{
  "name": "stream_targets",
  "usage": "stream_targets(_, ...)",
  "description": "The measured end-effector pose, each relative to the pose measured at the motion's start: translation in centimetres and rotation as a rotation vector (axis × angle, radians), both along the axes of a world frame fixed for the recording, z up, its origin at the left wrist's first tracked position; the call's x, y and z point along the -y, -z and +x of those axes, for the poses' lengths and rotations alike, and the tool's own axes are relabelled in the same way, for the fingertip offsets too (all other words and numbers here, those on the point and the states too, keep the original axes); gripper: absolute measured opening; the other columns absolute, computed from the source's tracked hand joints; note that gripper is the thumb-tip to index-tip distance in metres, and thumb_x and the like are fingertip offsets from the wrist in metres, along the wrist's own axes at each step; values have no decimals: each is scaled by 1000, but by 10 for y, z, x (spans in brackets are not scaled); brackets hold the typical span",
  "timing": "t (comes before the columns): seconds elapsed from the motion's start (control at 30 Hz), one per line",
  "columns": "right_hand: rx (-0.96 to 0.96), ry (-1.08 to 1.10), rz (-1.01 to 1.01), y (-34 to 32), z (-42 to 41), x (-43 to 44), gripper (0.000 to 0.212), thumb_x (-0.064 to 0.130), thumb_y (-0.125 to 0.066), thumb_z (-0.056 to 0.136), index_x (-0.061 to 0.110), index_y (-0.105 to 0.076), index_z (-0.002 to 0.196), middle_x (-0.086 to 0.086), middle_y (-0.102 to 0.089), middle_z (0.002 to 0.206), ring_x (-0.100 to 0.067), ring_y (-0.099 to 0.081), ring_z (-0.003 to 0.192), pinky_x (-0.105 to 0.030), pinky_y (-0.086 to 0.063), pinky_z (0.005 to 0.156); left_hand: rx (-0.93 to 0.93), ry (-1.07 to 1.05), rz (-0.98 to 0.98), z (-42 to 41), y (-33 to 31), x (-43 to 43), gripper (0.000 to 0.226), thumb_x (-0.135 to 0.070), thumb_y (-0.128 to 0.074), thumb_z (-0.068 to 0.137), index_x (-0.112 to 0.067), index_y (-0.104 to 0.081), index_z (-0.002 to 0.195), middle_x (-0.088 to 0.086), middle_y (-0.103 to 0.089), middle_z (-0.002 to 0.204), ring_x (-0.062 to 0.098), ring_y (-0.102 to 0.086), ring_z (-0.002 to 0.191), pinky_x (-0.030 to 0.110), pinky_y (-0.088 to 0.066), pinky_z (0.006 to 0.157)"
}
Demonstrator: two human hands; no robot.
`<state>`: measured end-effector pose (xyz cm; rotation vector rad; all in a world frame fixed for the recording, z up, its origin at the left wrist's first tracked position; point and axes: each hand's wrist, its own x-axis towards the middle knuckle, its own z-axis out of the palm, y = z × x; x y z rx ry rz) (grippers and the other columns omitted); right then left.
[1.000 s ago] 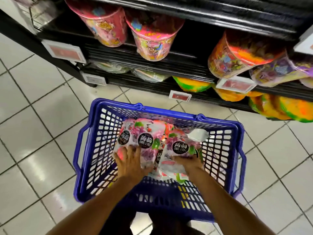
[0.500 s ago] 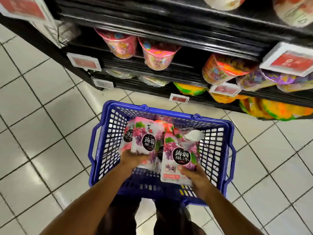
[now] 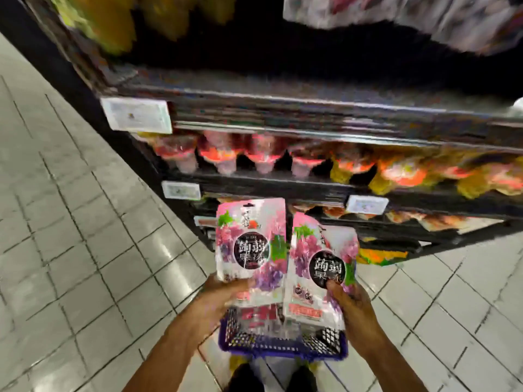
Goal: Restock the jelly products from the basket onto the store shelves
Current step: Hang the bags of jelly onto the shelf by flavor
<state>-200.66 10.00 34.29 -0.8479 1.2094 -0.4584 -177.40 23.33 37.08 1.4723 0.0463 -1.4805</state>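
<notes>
My left hand [image 3: 223, 295] grips the bottom of a pink grape jelly pouch [image 3: 250, 239], held upright above the basket. My right hand [image 3: 351, 299] pinches the lower part of a second pink jelly pouch [image 3: 319, 267], right beside the first and slightly lower. The blue plastic basket [image 3: 283, 349] stands on the floor under both hands, mostly hidden by the pouches, with more pink packs showing inside. The dark store shelves [image 3: 311, 114] rise just beyond, blurred by head motion.
Cups and bags of colourful jelly [image 3: 266, 154] fill the middle and lower shelves, with white price tags [image 3: 137, 117] on the shelf edges. Grey floor tiles [image 3: 70, 250] spread left and right. My shoes [image 3: 246, 377] are just behind the basket.
Both hands have lifted a jelly pouch each out of the basket and raised them. The view has tilted up toward higher shelves, and the basket now sits low in the frame.
</notes>
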Motion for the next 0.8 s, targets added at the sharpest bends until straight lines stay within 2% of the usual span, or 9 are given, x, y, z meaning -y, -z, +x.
stream_targets(0.1,85,-24,-146,-81,13,-1,50,18,-69,70,-17,-54,103,-22,-61,77,-25,-61,68,-35,-54,66,54,-7,-127,21,-77,-4,34,-5,-78,58,-9,-74,91,6,-77,80,11,-73,68,16,-51,49)
stream_targets(0.2,186,52,-300,-164,34,9,18,16,-65,71,9,-65,87,-4,-66,60,-12,-61,50,-18,-49,48,157,-11,-273,38,-147,1,26,-2,-81,64,-12,-75,88,4,-76,75,12,-72,64,23,-54,54)
stream_targets(0.23,235,59,-360,-188,40,13,5,14,-62,75,11,-66,75,-2,-61,51,-6,-55,42,-14,-43,42,196,5,-332,42,-167,3,40,-12,-90,58,-11,-73,95,4,-76,78,12,-71,65,25,-54,58)
stream_targets(0.3,319,67,-481,-237,48,23,20,7,-57,82,12,-65,65,-1,-54,42,-3,-49,36,-11,-39,38,279,23,-454,52,-213,5,74,-22,-98,41,-7,-69,107,7,-77,87,14,-73,74,27,-54,65)
stream_targets(0.37,370,79,-594,-283,51,33,19,0,-58,85,12,-59,70,1,-54,44,-5,-51,36,-12,-39,38,339,35,-594,58,-257,10,52,-13,-91,57,-8,-73,106,8,-76,90,14,-73,77,23,-56,65)
stream_targets(0.43,403,53,-701,-319,50,41,8,10,-69,77,12,-62,75,-1,-60,51,-8,-56,40,-16,-44,41,403,28,-684,61,-298,14,33,-3,-78,65,-10,-76,98,5,-76,84,12,-73,72,20,-56,61)
stream_targets(0.5,403,26,-792,-351,46,49,18,23,-76,67,14,-65,78,-2,-64,57,-8,-59,47,-17,-47,45,490,-3,-758,64,-332,19,42,-4,-74,63,-9,-72,104,10,-76,96,20,-74,85,25,-58,68)
stream_targets(0.63,420,68,-915,-399,39,59,20,30,-80,64,21,-71,79,1,-68,63,-9,-63,53,-17,-48,48,617,16,-869,60,-385,24,46,-10,-83,67,-14,-72,111,12,-73,112,28,-70,104,40,-57,88)
stream_targets(0.8,454,123,-1038,-444,36,67,42,39,-86,60,13,-71,89,-8,-72,71,-15,-66,59,-20,-51,53,748,29,-953,61,-427,37,54,-30,-92,57,-20,-73,107,10,-75,108,26,-72,100,26,-58,75)
